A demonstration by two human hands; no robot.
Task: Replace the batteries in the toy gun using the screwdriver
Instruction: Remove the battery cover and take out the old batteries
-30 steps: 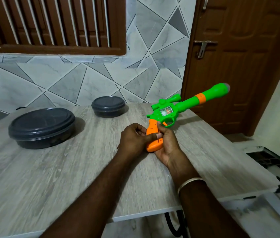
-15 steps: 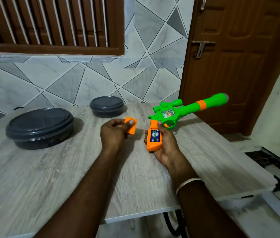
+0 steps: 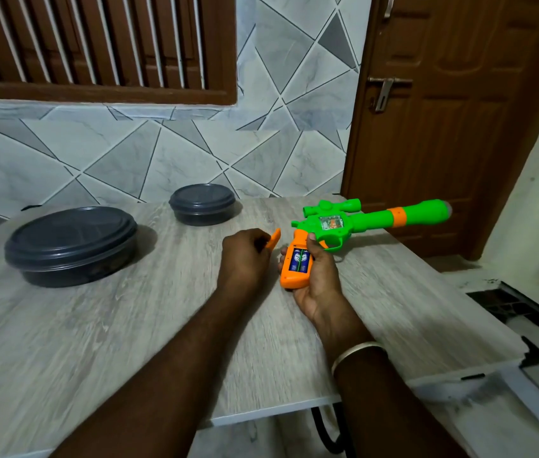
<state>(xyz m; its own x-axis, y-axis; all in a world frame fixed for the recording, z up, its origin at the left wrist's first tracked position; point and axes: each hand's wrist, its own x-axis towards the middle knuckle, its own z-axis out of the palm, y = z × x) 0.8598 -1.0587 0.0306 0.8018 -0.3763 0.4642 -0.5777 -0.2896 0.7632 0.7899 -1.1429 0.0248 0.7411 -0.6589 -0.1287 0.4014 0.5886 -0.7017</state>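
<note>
Head view. Toy gun (image 3: 360, 223), green body with orange grip, held over the far right part of the surface (image 3: 129, 325), barrel pointing right. The right hand (image 3: 319, 276) wraps the grip from below, thumb lying by the trigger guard. The left hand (image 3: 245, 256) pinches the detached orange battery cover (image 3: 273, 238) just beside the grip. Two batteries (image 3: 298, 259) lie side by side in the open compartment. Judged handling: hollow moulded plastic, light, stiff and smooth; the long barrel likely makes it nose-heavy, so the grip is the sound hold. The cover is thin and easily dropped; the cells are slick and best levered from one end. Blue battery labels with a white mark and the body sticker are unreadable; no screwdriver in view
</note>
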